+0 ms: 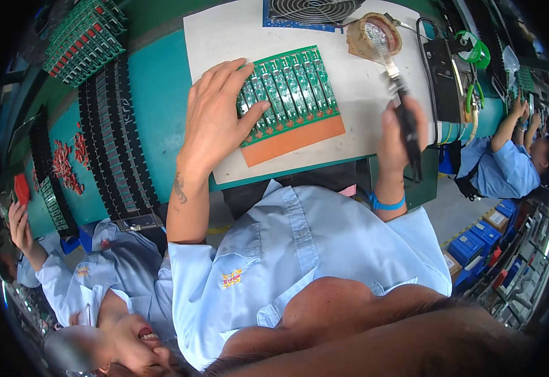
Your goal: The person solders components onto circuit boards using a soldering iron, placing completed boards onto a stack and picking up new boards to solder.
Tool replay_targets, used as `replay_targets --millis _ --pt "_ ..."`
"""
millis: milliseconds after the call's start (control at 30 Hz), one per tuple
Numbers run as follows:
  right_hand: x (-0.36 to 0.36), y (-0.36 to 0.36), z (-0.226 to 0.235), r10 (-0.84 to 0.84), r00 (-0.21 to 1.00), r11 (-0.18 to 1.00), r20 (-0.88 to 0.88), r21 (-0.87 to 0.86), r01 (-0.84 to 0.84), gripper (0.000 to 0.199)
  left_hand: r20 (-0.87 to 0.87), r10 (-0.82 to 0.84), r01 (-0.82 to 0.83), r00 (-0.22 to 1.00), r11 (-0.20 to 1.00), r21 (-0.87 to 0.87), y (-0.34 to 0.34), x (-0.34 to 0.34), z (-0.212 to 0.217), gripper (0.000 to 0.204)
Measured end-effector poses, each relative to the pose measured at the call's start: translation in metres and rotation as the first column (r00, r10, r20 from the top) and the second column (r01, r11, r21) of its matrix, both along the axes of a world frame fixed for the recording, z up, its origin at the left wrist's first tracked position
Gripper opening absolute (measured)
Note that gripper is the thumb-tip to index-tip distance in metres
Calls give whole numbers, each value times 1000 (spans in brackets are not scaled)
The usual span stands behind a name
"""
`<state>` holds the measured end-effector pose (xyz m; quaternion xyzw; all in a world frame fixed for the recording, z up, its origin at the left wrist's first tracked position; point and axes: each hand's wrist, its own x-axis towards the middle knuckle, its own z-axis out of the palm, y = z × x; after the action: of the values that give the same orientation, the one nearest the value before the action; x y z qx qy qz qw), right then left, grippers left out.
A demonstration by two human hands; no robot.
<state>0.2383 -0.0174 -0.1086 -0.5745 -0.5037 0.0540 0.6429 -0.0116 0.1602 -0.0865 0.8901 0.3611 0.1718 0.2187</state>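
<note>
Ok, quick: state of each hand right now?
Left hand: open, resting on the green circuit board.
Right hand: closed, holding a black-handled tool.

Bright, even, diffuse light covers the counter, and the pale sheet is the brightest area, close to washed out. The circuit board panel and the left hand are reasonably crisp. Motion blur softens the right hand and smears the black-handled tool, so its exact outline is hard to tell. Deep shadow lies under the counter's near edge. Fisheye distortion bows straight edges; toward the rim, the blue boxes lean and lose detail before the corners fall to black.
</note>
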Motion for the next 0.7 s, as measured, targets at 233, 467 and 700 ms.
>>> replay_targets --millis 233,467,700 --pt "-5 5 8 -153 965 987 -214 -89 137 47 46 -24 23 999 1000 18 4 0 -2 57" --pt "-42 19 13 409 912 903 -16 -140 -407 38 162 -28 33 986 999 -29 3 -3 0 56" --pt "-47 23 9 399 917 895 -9 -214 -392 38 160 -23 30 987 999 -42 0 -11 2 57"
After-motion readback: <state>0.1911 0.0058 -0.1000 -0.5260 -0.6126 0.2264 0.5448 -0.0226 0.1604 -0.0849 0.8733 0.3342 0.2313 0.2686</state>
